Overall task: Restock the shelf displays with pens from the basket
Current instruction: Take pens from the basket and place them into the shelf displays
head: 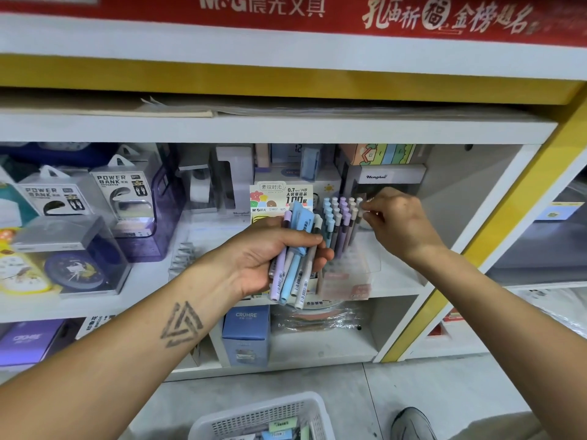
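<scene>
A white shelf point(95, 303) edged in yellow carries boxed power banks point(124, 198), a round clock in a clear case point(76, 268) and a clear pen display point(343, 249) with pastel pens standing upright in rows. Behind the display sit stacked boxes, their labels too blurred to read. On the tier below stands a blue carton point(246, 338). A white mesh basket point(263, 417) rests on the grey floor point(444, 392).

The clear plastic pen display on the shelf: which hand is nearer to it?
Right. The right hand pinches a pen at the right edge of the clear plastic pen display. The left hand holds a bunch of pastel pens in front of it, to its left.
</scene>
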